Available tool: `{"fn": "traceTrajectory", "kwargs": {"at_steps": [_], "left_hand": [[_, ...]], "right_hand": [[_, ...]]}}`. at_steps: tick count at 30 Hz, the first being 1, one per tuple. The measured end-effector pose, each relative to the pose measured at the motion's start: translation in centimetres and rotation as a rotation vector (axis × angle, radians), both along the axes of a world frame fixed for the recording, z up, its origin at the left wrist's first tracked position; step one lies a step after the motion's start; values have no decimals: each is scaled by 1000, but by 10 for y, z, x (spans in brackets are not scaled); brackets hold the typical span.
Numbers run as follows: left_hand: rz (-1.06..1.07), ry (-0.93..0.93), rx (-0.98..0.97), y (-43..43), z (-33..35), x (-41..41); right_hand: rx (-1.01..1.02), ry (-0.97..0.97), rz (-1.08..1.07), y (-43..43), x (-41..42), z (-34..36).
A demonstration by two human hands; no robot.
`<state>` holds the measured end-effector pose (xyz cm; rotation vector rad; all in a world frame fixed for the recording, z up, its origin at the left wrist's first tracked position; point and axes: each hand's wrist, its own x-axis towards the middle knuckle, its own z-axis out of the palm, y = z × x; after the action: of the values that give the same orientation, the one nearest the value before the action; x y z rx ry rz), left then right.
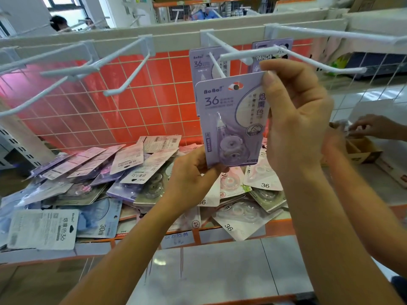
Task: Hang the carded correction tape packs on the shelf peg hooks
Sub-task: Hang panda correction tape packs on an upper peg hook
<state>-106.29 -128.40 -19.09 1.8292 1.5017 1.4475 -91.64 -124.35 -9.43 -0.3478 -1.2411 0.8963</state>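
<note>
A shop shelf fills the head view, backed by an orange panel behind a white wire grid (132, 102), with white peg hooks (123, 69) reaching forward from the top rail. On the shelf below lies a loose pile of carded correction tape packs (110, 179), overlapping at all angles.

Both hands hold one purple pack (229, 119) upright in front of the hooks. The left hand (193, 175) grips its bottom left corner, fingers curled beneath. The right hand (293, 119) pinches the top right corner between thumb and fingers. The pack's hang hole (235, 86) sits just below a peg tip (222, 72) and is not on it. Behind, a matching pack (201, 64) hangs on that peg, with a panda-printed pack (264, 57) beside it. At far right another person's hand (372, 126) reaches over a cardboard box (361, 150).
</note>
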Motion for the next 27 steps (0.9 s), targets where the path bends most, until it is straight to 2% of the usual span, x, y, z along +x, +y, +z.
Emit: {"fn": "traceTrajectory", "kwargs": {"at_steps": [13,21,25,27], "left_hand": [[40,-96,-58,24,-9,-13],[210,130,-130,80,1,-35],[260,97,-223,105,10,-40],[282,140,-274,112,16,-40]], "right_hand": [[-168,-143,-74,33,-19,-15],[-194,-357,-283,95,-54,-16],[-203,-444,-333,115,-66,-14],[-211,-456,-346,123,-70,-14]]}}
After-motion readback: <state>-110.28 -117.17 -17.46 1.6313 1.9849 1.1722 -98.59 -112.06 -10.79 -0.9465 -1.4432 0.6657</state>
